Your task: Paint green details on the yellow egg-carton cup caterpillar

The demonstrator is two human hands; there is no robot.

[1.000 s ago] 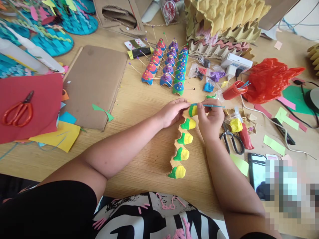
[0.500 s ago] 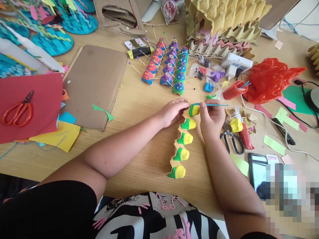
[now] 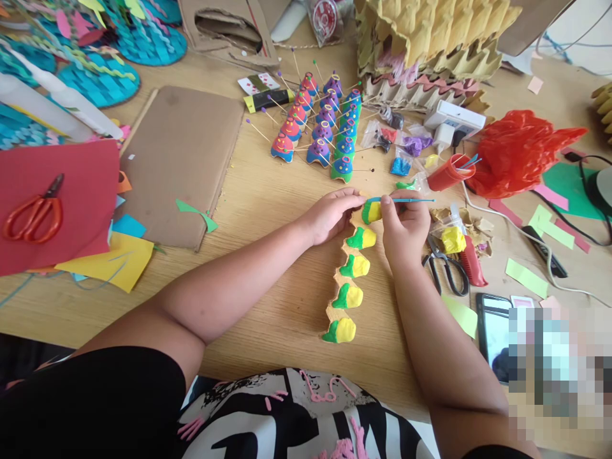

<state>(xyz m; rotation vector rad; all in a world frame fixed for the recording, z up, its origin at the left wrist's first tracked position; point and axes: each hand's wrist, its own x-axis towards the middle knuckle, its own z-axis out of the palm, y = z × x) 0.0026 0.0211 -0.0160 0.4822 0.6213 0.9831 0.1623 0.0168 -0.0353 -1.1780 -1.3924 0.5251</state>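
Observation:
An egg-carton strip [image 3: 340,278] lies lengthwise in front of me, its several bumps covered with green and yellow clay. My left hand [image 3: 335,215] has its fingers closed on the strip's far end. In my right hand [image 3: 406,226] a thin blue tool [image 3: 414,200] is pinched between thumb and fingers. The tool's left end touches the green clay on the farthest bump [image 3: 371,211]. Beyond my hands stand three finished-looking strips: a red and blue one [image 3: 291,127], a purple and blue one [image 3: 318,152] and a blue and green one [image 3: 342,167], with pins stuck in them.
Cardboard [image 3: 184,159] and red paper with orange-handled pliers [image 3: 36,218] lie left. Black scissors [image 3: 447,271], a phone [image 3: 495,331] and a red cup [image 3: 449,173] are right, near a red plastic bag [image 3: 519,156]. Egg trays [image 3: 430,32] are stacked at the back.
My right hand and the blue tool have shifted very slightly left. My left hand and the strip look the same.

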